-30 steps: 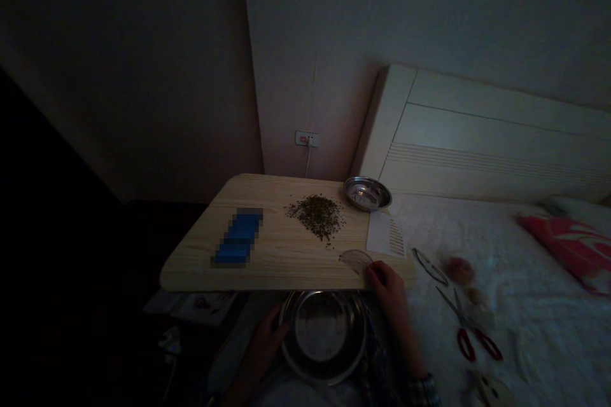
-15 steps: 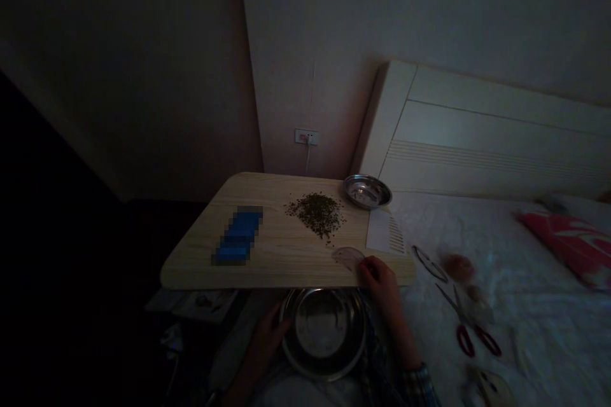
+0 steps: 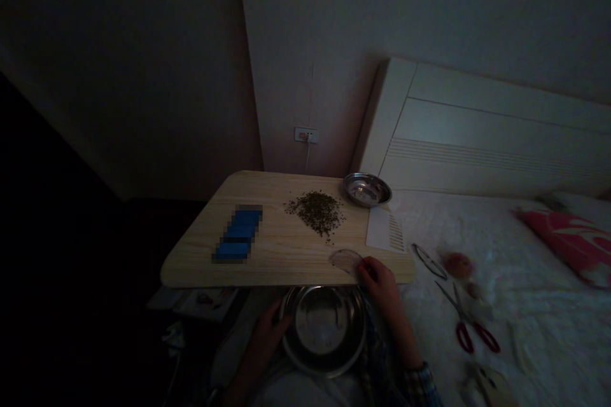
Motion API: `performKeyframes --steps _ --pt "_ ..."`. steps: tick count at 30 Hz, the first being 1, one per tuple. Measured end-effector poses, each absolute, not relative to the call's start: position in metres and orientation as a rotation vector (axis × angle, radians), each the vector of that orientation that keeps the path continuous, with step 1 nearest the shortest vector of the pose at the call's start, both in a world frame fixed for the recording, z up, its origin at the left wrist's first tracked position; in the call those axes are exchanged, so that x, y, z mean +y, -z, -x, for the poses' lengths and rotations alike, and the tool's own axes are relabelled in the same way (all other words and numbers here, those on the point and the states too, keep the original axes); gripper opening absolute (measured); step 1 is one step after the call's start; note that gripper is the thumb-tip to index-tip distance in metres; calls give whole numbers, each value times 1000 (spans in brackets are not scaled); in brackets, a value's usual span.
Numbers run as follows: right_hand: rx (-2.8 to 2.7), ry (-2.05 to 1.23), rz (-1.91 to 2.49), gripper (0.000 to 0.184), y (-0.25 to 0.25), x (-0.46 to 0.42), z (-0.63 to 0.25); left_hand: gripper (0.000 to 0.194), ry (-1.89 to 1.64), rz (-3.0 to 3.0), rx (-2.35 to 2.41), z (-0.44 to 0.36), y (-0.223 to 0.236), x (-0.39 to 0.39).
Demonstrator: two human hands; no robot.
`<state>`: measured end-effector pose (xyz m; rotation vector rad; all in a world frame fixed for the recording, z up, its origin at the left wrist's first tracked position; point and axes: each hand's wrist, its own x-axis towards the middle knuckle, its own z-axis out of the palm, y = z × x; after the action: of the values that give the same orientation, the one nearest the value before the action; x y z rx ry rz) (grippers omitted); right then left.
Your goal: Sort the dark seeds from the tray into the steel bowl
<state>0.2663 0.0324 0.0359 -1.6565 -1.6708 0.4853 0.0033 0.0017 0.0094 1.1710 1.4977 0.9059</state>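
My right hand (image 3: 377, 278) pinches the right end of a clear, half-round protractor (image 3: 345, 259) at the front edge of the wooden table (image 3: 277, 267). Just beyond it lies a loose heap of small dark green grains (image 3: 319, 211), with a few strays around it. Below the table edge, my left hand (image 3: 270, 327) grips the left rim of a large steel bowl (image 3: 322, 364) on my lap. Few grains, if any, can be made out inside in the dim light.
A smaller steel bowl (image 3: 367, 189) stands at the table's back right, beside a white comb-toothed sheet (image 3: 379, 229). A blurred blue object (image 3: 240, 233) lies left. Red-handled scissors (image 3: 463, 318), a dark oval loop (image 3: 429, 262) and a pink cushion (image 3: 568, 241) rest on the bed.
The protractor has shifted slightly left along the table with my right hand. My left hand and the large bowl stay in place.
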Motion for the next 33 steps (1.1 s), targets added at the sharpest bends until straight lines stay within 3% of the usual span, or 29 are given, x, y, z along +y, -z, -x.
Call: performKeyframes --steps 9,33 --pt "-1716 -638 1582 21 -41 22 -265 46 -891 -1218 1488 4 23 5" --pt "-1708 -750 1539 20 -41 20 -268 52 -833 -1239 1500 4 27 5"
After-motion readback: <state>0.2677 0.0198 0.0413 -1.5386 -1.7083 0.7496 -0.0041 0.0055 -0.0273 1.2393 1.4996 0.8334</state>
